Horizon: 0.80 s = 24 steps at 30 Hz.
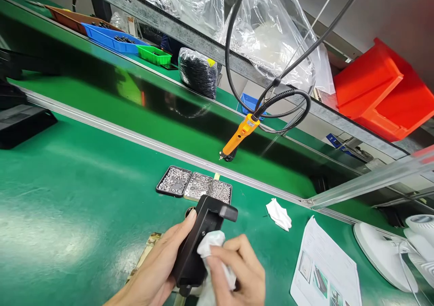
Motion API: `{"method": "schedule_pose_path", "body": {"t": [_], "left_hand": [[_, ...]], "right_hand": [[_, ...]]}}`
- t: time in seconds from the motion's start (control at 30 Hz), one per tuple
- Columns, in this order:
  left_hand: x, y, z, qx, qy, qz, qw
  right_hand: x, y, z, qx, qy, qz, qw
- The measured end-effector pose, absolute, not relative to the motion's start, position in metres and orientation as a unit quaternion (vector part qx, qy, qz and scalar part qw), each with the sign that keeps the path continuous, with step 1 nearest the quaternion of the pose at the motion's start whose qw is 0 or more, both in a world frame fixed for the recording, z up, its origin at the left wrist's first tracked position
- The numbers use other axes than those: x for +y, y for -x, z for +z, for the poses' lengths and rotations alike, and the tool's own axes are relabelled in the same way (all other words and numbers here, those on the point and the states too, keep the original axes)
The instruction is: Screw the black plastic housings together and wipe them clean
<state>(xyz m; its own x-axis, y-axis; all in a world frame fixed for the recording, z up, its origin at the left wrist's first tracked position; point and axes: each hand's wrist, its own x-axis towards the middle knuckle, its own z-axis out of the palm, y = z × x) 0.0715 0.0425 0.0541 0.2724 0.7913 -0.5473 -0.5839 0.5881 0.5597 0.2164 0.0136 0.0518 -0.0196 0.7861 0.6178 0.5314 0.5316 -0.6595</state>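
Note:
My left hand [159, 265] grips a black plastic part [201, 238] from its left side, holding it tilted above the green mat. My right hand [239, 272] pinches a white cloth [212, 247] and presses it against the part's right face. Just beyond the part lie three small black trays [195, 185] filled with tiny metal screws. An orange electric screwdriver [239, 136] hangs on a black cable over the conveyor, apart from both hands.
A crumpled white wipe [278, 214] and a printed instruction sheet [323, 270] lie to the right. White plastic housings [389, 251] sit at the far right. A green conveyor belt [135, 102] runs behind, with blue and green bins [115, 39], a red bin [383, 93] and plastic bags above.

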Motion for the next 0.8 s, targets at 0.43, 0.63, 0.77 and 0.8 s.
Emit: {"method": "schedule_pose_path", "body": {"t": [0.43, 0.63, 0.77, 0.8], "left_hand": [[0.04, -0.072, 0.053, 0.403, -0.105, 0.419, 0.807], [0.039, -0.073, 0.05, 0.397, -0.115, 0.456, 0.788], [0.038, -0.072, 0.046, 0.384, -0.138, 0.453, 0.793], [0.038, -0.071, 0.046, 0.383, -0.136, 0.451, 0.795]], "right_hand": [[0.012, -0.214, 0.044, -0.721, 0.486, 0.039, 0.493], [0.007, -0.209, 0.036, -0.764, 0.518, -0.153, 0.354], [0.005, -0.204, 0.037, -0.761, 0.516, -0.133, 0.369], [0.005, -0.202, 0.037, -0.76, 0.512, -0.131, 0.378]]}}
